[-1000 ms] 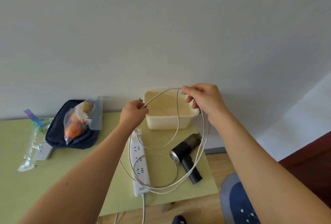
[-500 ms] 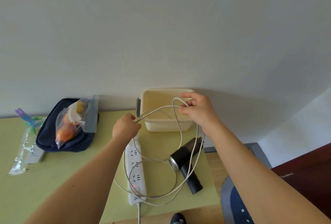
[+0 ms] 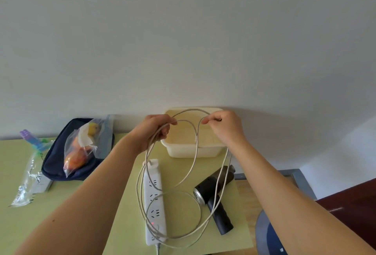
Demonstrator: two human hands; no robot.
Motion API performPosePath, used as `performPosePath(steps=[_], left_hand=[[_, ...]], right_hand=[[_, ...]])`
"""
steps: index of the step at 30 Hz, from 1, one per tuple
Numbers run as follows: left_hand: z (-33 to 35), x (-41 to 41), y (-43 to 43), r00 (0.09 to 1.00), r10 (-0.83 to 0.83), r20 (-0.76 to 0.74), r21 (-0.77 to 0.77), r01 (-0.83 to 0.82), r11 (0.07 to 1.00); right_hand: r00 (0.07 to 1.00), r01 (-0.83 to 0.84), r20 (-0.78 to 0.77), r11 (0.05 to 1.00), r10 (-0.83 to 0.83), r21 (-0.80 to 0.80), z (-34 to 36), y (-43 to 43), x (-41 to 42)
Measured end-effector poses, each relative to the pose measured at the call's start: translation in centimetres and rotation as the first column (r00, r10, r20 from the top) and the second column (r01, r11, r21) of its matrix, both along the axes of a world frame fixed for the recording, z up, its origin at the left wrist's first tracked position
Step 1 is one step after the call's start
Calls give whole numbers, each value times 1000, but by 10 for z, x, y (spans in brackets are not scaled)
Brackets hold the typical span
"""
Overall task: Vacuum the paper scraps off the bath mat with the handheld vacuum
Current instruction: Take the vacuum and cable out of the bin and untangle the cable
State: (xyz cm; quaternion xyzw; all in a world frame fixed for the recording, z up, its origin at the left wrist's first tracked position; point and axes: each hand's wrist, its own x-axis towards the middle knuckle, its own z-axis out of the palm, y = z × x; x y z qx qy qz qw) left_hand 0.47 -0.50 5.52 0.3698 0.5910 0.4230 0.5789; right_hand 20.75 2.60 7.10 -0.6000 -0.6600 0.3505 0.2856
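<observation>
Fingers (image 3: 165,132) of the left hand (image 3: 154,130) curl round gathered cable (image 3: 196,146) loops; right hand (image 3: 225,128) pinches one strand. Both hands rose, left closing toward the tub (image 3: 191,152). Mat (image 3: 264,238) on the floor, vacuum (image 3: 213,195) on green table (image 3: 179,171) beside strip (image 3: 154,193), white wall (image 3: 183,41) behind.

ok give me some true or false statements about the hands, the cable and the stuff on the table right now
1. The left hand and the right hand both hold the white cable. True.
2. The handheld vacuum is in the right hand. False: it lies on the green table, beside the power strip.
3. A red light glows on the power strip. True.
4. The cream tub stands on the floor. False: it stands on the table, against the wall.
5. The zip bag rests on the navy pouch. True.
</observation>
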Motion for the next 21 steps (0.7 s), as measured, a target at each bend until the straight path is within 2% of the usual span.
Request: performPosePath(steps=[4, 8, 10, 14, 17, 19, 21], left_hand=[[12, -8, -5, 995, -62, 76, 17, 61, 998], [20, -8, -18, 984, -146, 101, 46, 142, 989], [25, -8, -25, 979, -172, 108, 66, 166, 984], [35, -10, -37, 986, -111, 125, 73, 102, 992], [36, -9, -45, 998, -20, -52, 110, 26, 994], [34, -6, -52, 991, 16, -136, 153, 5, 988], [32, -2, -59, 984, 30, -174, 168, 0, 986]], right_hand=[[970, -234, 55, 971, 237, -47, 9, -8, -8], [961, -256, 122, 966, 249, 42, 10, -17, -16], [958, -273, 105, 961, 268, 42, 15, -24, -17], [931, -352, -134, 931, 338, -99, 36, -47, -17], [888, -360, -346, 926, 302, -115, 50, -64, -19], [876, -350, -391, 930, 283, -112, 57, -75, -18], [889, -340, -361, 934, 282, -107, 59, -85, -16]])
